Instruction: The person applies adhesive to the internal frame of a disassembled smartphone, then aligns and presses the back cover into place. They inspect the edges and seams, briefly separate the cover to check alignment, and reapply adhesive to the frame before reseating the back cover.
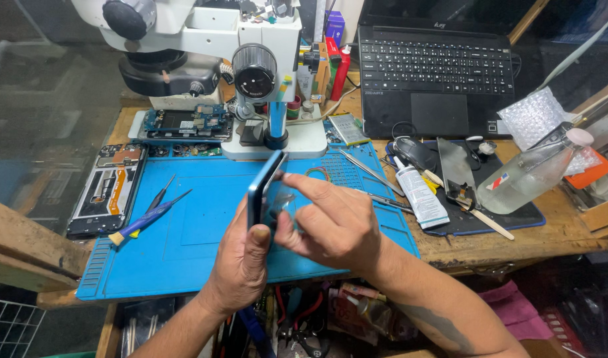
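Right over the blue mat (184,232), the left hand (241,265) holds a dark phone (263,189) upright on its edge, thumb on the near side and fingers wrapped behind it, closed firmly around the body. The right hand (330,222) comes in from the right, its index finger stretched out along the top of the phone's face, the other fingers curled; whether they pinch anything on the face I cannot tell, since that part is blurred. Both hands hover above the middle of the mat, clear of the counter (555,232).

On the mat's left lie a blue-handled brush (145,219) and a thin dark tool (161,195), with an opened phone frame (108,189) just beside the mat's left edge. Behind the hands stands a microscope (251,73), and a bare circuit board (188,122) sits on its base. Tweezers (367,169) rest at the mat's right rim. Further right, on a dark pad, lie a white glue tube (420,195), a mouse (413,152) and a clear bottle (532,172) tipped on its side. A laptop (436,66) stands open at the back
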